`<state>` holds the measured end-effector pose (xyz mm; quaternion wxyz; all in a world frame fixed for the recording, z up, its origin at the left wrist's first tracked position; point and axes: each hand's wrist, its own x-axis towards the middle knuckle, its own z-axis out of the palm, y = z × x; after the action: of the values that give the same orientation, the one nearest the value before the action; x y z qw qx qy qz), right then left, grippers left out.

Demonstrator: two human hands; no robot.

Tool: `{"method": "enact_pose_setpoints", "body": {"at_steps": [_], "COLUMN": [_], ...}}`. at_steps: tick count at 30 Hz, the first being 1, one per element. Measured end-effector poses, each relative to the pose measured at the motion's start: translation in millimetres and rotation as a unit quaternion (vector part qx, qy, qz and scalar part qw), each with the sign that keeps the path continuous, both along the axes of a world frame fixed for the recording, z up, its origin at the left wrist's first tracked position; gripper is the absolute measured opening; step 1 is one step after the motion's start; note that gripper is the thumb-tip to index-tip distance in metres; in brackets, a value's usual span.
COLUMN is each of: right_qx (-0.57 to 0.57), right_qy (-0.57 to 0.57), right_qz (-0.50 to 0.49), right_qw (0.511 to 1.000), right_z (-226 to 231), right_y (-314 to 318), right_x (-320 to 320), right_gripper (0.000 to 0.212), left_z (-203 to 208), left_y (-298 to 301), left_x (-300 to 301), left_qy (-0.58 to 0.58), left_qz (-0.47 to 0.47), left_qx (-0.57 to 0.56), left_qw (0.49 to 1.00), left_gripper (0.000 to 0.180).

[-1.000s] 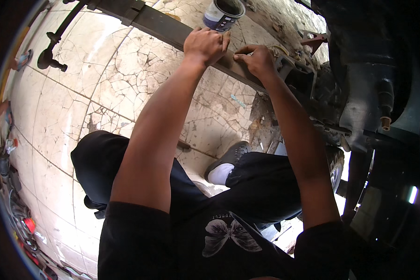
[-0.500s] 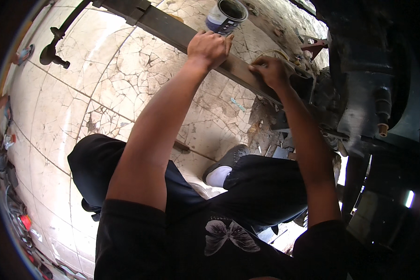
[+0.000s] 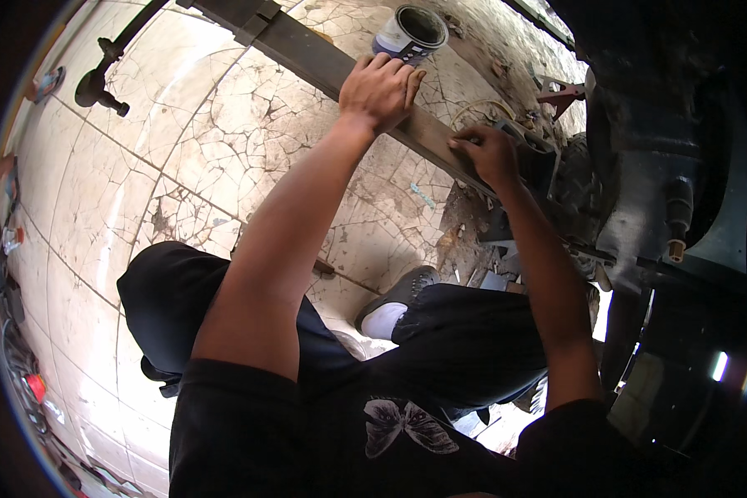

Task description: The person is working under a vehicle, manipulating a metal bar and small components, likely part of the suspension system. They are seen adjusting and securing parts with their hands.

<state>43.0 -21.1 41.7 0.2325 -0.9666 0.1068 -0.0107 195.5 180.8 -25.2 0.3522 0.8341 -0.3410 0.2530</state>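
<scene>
A long dark metal bar (image 3: pixel 303 51) runs slantwise from the upper left toward the dark machinery at the right. My left hand (image 3: pixel 380 93) is closed over the bar's middle, its fingers curled across the top. Farther right, my right hand (image 3: pixel 490 156) hovers at or just above the bar, fingers bent into a pinch; whatever they hold is too small to make out. Just beyond my left hand stands an open round can (image 3: pixel 393 43) with a dark inside, partly hidden by my knuckles.
At the upper left, a dark rod with a ball-shaped joint (image 3: pixel 91 89) extends over the cracked tile floor (image 3: pixel 224 149). A reddish stand (image 3: pixel 561 93) is at the far right, near large dark machinery (image 3: pixel 651 149). My shoe (image 3: pixel 407 290) rests below the bar. Clutter lines the left edge.
My right hand has come slightly nearer, with its fingers still bent. The left hand stays on the bar, and the whole view has shifted a little.
</scene>
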Motion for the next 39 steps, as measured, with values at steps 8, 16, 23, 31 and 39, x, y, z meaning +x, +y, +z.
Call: {"method": "enact_pose_setpoints", "body": {"at_steps": [8,16,23,31,39], "right_qx": [0.071,0.014,0.145,0.077,0.14], "right_qy": [-0.039,0.015,-0.036,-0.037,-0.026], "right_qz": [-0.004,-0.043,-0.008,-0.036,-0.078], "right_qw": [0.997,0.999,0.989,0.996,0.987], "right_z": [-13,1,-20,-28,-36], "right_y": [43,-1,40,7,49], "right_x": [68,-14,66,11,37], "right_gripper": [0.02,0.014,0.017,0.017,0.018], "left_z": [3,3,7,36,18], "left_y": [1,4,7,72,83], "left_x": [1,0,8,57,64], "left_qy": [0.028,0.024,0.108,0.024,-0.052], "left_qz": [-0.023,-0.049,-0.12,0.073,0.104], "left_qx": [0.02,-0.092,-0.152,0.016,0.078], "left_qw": [0.999,0.994,0.975,0.997,0.99], "left_gripper": [0.029,0.029,0.037,0.039,0.037]}}
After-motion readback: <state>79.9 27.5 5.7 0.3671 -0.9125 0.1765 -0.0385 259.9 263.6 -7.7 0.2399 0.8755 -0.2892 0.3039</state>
